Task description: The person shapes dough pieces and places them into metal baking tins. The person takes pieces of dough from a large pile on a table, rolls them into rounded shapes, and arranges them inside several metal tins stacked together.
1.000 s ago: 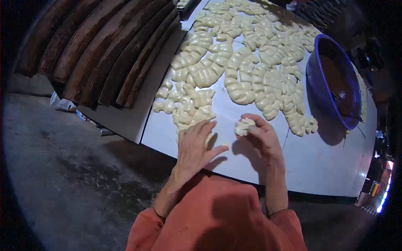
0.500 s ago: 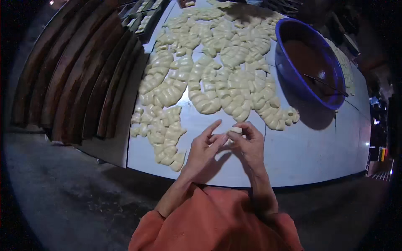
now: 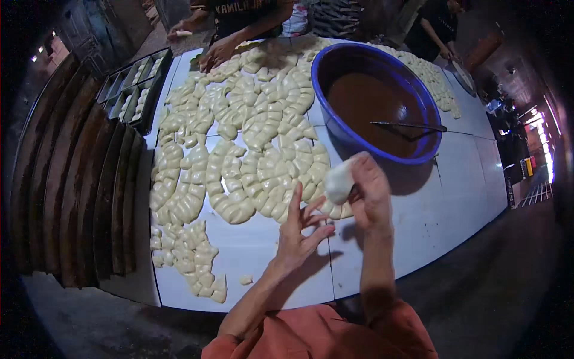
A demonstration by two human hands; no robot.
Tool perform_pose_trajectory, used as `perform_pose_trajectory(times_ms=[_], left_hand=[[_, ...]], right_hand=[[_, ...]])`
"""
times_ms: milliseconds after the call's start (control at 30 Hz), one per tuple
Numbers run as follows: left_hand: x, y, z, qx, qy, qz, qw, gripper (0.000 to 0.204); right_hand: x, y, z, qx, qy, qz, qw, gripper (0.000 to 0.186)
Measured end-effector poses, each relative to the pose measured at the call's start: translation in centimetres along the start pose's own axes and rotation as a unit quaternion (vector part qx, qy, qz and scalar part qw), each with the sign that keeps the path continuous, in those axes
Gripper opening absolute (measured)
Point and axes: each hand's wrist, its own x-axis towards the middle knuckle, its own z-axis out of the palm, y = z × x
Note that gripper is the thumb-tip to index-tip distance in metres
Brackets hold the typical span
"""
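Note:
My right hand is raised over the table and pinches a soft pale dough piece, slightly blurred. Lower and to its left, my left hand has its fingers spread and nothing in it. Joined rows of pale, shiny dough pieces cover much of the white tabletop in front of me. One small dough scrap lies apart, left of my left forearm. Beyond my right hand stands a blue basin of smooth brown filling, with a dark thin-handled tool resting in it.
Long dark brown trays stand in a row at the left edge. Behind them, a divided dark metal tray holds dough pieces. Across the table, a co-worker's hand touches the dough. Another person stands far right by a round tray.
My hands have come apart. The right one has lifted the dough piece up and away, and the left has spread its fingers. The view has shifted, bringing co-workers into sight.

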Motion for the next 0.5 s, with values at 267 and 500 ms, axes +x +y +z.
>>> perform_pose_trajectory(times_ms=[267,500], left_hand=[[-1.0,3.7,-4.9,0.146,-0.042,-0.226,0.962,0.044],[-1.7,3.0,-5.9,0.121,-0.062,-0.262,0.956,0.044]], right_hand=[[14.2,-6.2,-10.6,-0.658,-0.082,0.006,0.748,0.021],[14.4,-7.1,-11.3,-0.532,-0.133,0.172,0.818,0.017]])
